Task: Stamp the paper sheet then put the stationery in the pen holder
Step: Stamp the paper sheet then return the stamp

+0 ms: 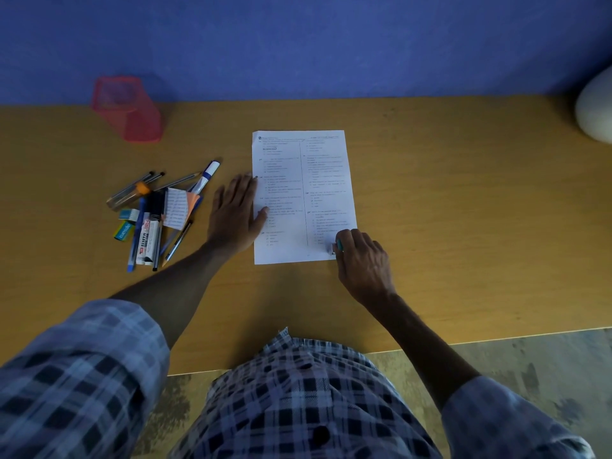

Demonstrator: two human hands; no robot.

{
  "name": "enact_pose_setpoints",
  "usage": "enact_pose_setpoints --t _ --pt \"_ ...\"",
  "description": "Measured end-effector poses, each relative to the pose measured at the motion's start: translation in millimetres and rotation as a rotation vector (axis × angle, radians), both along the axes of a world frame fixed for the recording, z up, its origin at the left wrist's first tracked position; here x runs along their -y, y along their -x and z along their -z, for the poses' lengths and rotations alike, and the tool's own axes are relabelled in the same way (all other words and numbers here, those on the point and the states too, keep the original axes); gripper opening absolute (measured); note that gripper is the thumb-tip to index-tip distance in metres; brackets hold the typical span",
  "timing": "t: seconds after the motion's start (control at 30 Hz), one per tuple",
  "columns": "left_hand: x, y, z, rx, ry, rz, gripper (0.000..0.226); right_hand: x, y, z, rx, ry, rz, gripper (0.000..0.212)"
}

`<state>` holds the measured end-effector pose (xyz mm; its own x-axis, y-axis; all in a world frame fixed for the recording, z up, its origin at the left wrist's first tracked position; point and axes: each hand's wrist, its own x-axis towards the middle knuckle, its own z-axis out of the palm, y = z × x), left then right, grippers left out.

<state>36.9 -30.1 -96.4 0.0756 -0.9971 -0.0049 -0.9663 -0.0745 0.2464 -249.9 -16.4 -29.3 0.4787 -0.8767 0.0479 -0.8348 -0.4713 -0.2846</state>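
- A person in a checked shirt (pixel 298 399) is leaning over a wooden desk (pixel 447 210).
- The right hand (pixel 362 260) is gripping a small green-topped stamp (pixel 337 245), pressing it on the near right corner of the printed paper sheet (pixel 326 180).
- The left hand (pixel 236 213) is lying flat, fingers straight, steadying the sheet's left edge.
- Stationery (pixel 159 210) is lying piled to the left.
- A red mesh pen holder (pixel 127 109) is standing by the blue wall (pixel 298 44).
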Motion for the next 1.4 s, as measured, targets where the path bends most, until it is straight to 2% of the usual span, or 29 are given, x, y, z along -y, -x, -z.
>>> enact_pose_setpoints --t 0.4,0.57,0.77,0.93,1.27,1.4 --pt "0 -2 4 -0.006 -0.016 -0.009 0.068 -9 -10 4 0.109 0.068 0.115 0.023" --pt "0 -3 3 -0.011 -0.027 -0.010 0.068 -7 -11 9 0.087 0.111 0.139 0.008" --pt "0 -3 3 -0.004 -0.037 -0.004 0.069 -8 -11 10 0.101 0.123 0.122 0.010" --pt "1 -2 3 0.004 -0.042 -0.008 0.070 -10 -10 10 0.101 0.100 0.117 0.019" --pt "2 -4 3 0.007 -0.083 -0.005 0.071 -5 -7 8 -0.011 0.150 0.071 0.014" --pt "2 -2 0 0.006 -0.089 -0.002 0.073 -6 -4 1 0.080 0.138 0.069 0.013"
